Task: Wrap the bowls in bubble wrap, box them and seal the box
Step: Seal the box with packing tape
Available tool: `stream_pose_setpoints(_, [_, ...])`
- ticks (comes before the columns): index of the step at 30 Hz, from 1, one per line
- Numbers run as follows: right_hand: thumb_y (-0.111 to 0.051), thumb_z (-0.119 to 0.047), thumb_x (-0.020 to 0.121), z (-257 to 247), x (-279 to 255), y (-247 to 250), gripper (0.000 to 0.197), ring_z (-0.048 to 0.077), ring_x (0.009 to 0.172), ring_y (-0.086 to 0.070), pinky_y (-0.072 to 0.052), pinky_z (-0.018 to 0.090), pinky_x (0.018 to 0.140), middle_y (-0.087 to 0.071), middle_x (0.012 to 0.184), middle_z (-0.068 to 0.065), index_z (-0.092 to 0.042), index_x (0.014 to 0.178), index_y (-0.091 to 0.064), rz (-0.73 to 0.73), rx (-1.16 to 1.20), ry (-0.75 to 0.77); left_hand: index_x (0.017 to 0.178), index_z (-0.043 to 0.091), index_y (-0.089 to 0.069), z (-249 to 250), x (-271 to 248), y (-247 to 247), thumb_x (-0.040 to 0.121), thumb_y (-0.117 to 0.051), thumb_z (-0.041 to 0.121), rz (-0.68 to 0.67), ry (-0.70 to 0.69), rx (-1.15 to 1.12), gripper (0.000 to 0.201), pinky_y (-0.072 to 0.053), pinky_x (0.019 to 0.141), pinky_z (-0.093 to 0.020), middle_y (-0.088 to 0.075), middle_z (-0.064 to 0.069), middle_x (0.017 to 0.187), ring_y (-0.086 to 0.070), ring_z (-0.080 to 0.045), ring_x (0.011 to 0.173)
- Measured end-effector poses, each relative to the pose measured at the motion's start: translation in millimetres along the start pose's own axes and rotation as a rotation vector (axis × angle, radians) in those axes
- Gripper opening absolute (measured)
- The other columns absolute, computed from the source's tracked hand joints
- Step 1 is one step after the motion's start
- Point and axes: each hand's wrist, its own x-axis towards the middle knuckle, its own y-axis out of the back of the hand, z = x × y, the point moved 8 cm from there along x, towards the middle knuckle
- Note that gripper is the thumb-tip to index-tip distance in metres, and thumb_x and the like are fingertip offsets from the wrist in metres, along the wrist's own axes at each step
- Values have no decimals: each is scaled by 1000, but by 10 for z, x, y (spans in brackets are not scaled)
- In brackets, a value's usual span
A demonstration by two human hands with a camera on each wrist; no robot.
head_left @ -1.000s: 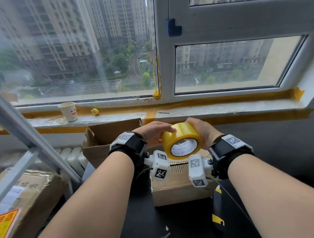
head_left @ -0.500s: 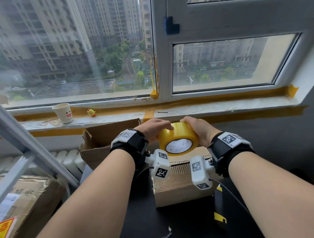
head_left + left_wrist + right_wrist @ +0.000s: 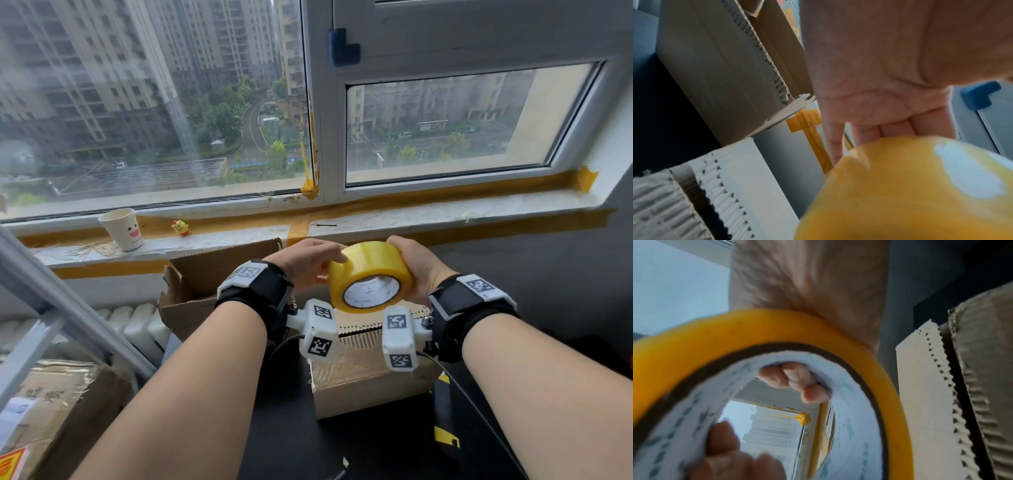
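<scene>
A yellow tape roll (image 3: 368, 270) with a white core is held in the air by both hands, just above a small brown cardboard box (image 3: 363, 383). My right hand (image 3: 416, 263) grips its right side, and the fingertips (image 3: 797, 382) curl into the core. My left hand (image 3: 301, 260) holds the left side, thumb on the front rim. The left wrist view shows the roll (image 3: 910, 194) close under the palm. The box flaps (image 3: 920, 386) lie folded down with a dark gap between them. No bowls or bubble wrap are visible.
A larger open cardboard box (image 3: 212, 274) stands behind on the left. On the windowsill are a paper cup (image 3: 121, 229) and a small yellow toy (image 3: 180, 227). A metal bar (image 3: 51, 301), a radiator (image 3: 137, 325) and a taped carton (image 3: 51, 411) are at left. A black-and-yellow tool (image 3: 445, 431) lies on the black table.
Both hands keep hold of the tape roll over the small box. The roll sits slightly higher and has turned a little in the hands.
</scene>
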Motion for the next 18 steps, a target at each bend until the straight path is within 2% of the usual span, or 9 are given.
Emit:
stream_pose_setpoints(3, [-44,-28,91,-10,42,46,31,21,56,-46,-43,30,62,-44,56,5,-18,62,-45,4,96,40,86,14,-65,-30,12,28,69,-59,15,-22,-9,-54,18,-48,81,-31,-62,3,68,-59,-11,69])
stream_pose_setpoints(6, [-44,-28,89,-30,41,57,38,22,56,-41,-40,30,62,-41,52,5,-18,53,-45,8,123,80,88,14,-64,-45,17,28,69,-57,15,-57,-27,-92,20,-50,77,-29,-62,4,68,-60,-11,68])
stream_pose_setpoints(9, [-46,-28,86,-45,27,56,31,21,57,-43,-41,30,63,-42,53,5,-18,56,-45,29,105,97,90,11,-64,-19,17,25,74,-57,11,-58,-57,-124,18,-52,71,-25,-62,2,69,-59,-12,67])
stream_pose_setpoints(11, [-47,-29,88,-108,18,15,28,21,56,-47,-43,29,62,-47,55,4,-18,63,-48,49,33,96,91,8,-64,19,48,55,81,-59,6,-4,-68,-106,12,-50,72,-26,-61,-1,71,-57,-15,70])
stream_pose_setpoints(14, [-53,-35,90,-243,18,-44,24,26,65,-55,-45,34,66,-57,69,8,-14,78,-59,124,-261,134,90,7,-67,52,124,92,65,-67,14,99,-55,7,26,-47,70,-26,-62,-3,72,-55,-18,70])
stream_pose_setpoints(16, [-54,-31,90,-282,26,-60,22,29,68,-57,-46,36,67,-58,74,11,-12,81,-59,142,-320,144,91,5,-68,44,153,69,60,-64,17,104,-50,24,33,-45,66,-24,-62,-2,69,-54,-17,68])
stream_pose_setpoints(18, [-54,-28,88,-242,43,-19,19,30,71,-56,-47,39,69,-55,74,12,-11,79,-57,147,-290,110,97,4,-68,15,157,53,62,-64,18,79,-48,18,38,-45,70,-26,-64,-2,75,-55,-16,72])
